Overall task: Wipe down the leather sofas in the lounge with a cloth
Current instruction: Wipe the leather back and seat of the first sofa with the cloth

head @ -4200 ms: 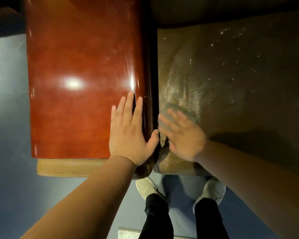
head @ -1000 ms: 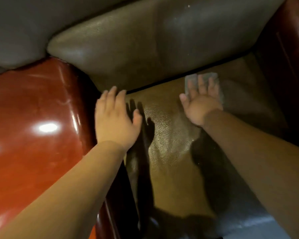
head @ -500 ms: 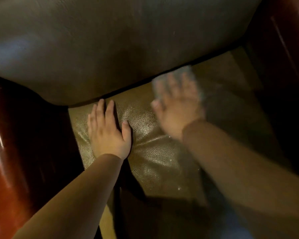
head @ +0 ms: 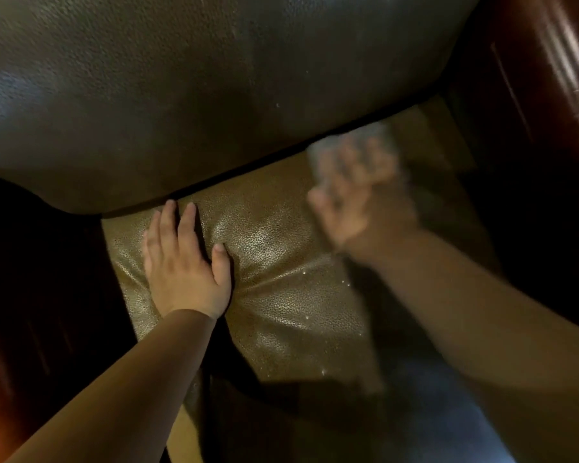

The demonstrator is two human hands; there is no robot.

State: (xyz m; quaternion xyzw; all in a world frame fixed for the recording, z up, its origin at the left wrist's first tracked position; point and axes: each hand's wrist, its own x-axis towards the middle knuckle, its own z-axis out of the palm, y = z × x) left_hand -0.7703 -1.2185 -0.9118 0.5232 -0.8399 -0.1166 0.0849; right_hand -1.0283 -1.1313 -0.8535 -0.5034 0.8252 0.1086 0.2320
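I look down on a leather sofa with an olive-brown seat cushion [head: 281, 295] and a dark backrest [head: 181, 95] behind it. My left hand [head: 184, 262] lies flat on the left part of the seat, fingers straight and pointing at the backrest. My right hand [head: 355, 192], blurred by motion, presses flat on a small grey cloth [head: 375, 138] at the back right of the seat, close to the crease under the backrest. Only the far edge of the cloth shows beyond my fingers.
A glossy reddish wooden armrest [head: 555, 78] rises at the right. Another dark wooden armrest [head: 30, 312] stands at the left, mostly in shadow. A strip of blue-grey floor [head: 432, 412] shows below the seat's front edge.
My right hand has slid the cloth to the right along the back of the seat. My left hand stays flat on the left of the cushion. Earlier it rested on the left armrest.
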